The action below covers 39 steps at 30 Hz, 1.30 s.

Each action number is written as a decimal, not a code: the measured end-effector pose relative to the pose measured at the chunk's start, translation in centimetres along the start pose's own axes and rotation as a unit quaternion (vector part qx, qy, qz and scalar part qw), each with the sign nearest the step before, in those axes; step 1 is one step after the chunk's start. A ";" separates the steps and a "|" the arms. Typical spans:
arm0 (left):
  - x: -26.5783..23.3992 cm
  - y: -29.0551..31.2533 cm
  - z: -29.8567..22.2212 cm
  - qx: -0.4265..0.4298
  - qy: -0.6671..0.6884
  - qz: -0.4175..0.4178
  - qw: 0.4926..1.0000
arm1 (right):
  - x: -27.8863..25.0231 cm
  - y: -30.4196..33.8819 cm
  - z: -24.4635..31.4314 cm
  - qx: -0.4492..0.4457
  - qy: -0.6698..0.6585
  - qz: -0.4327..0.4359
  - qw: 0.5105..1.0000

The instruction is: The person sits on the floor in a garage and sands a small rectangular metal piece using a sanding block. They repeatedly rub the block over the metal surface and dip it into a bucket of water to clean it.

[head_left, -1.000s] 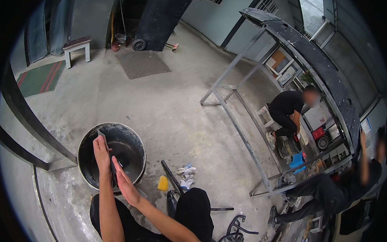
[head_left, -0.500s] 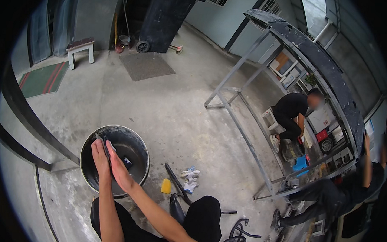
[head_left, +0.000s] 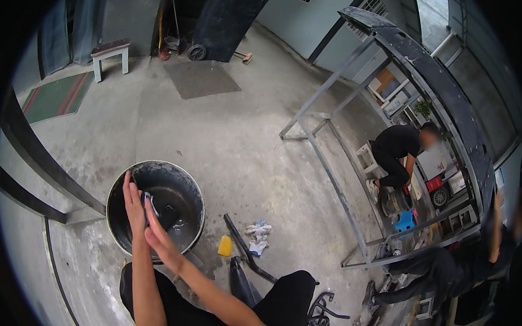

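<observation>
Left hand (head_left: 135, 216), right hand (head_left: 161, 242) over bucket (head_left: 186, 186), palms facing — can't make out grip; yellow block (head_left: 225, 246), bucket's four o'clock.

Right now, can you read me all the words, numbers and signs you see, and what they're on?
White panel by the seated person: a small reddish mark, too small to read.
Bucket: no writing I can make out.
Yellow block: none I can see.
No words or numbers are clear enough to read.

The bucket (head_left: 188, 190) looks scuffed — the floor (head_left: 244, 151) matt, rough concrete, the frame (head_left: 327, 86) metal.
</observation>
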<state>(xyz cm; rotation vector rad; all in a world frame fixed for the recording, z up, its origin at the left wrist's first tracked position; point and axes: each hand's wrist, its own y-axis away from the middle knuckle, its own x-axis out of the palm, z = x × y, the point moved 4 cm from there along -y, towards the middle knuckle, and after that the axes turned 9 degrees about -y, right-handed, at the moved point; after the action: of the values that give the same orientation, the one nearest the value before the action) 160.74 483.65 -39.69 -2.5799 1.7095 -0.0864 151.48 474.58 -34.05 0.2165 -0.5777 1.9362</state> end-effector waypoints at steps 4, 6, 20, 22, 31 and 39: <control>1.1 2.5 -4.0 -0.026 0.091 0.030 0.995 | -0.9 -3.6 0.8 0.036 -0.019 0.013 0.999; -0.5 0.3 -1.5 -0.032 0.116 0.012 0.993 | 1.0 -0.7 0.4 0.010 0.008 0.050 0.999; 0.5 1.5 -1.2 -0.187 0.169 0.114 0.961 | 0.5 -3.4 0.2 0.014 0.087 -0.014 0.996; 1.2 2.8 -0.2 -0.213 0.204 0.111 0.949 | -0.5 -3.9 -0.9 0.008 0.135 -0.011 0.991; 1.5 2.5 -1.1 -0.116 0.323 0.113 0.932 | -2.2 -4.5 -2.0 -0.025 0.183 -0.050 0.982; 1.5 1.6 0.9 -0.153 0.391 0.246 0.873 | -3.0 -4.4 -2.3 -0.024 0.254 -0.040 0.966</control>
<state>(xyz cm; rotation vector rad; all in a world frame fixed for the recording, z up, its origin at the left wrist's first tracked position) 159.91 481.70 -40.63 -2.3321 2.7964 -1.0393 156.92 474.73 -35.97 -0.2799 -0.2680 1.8020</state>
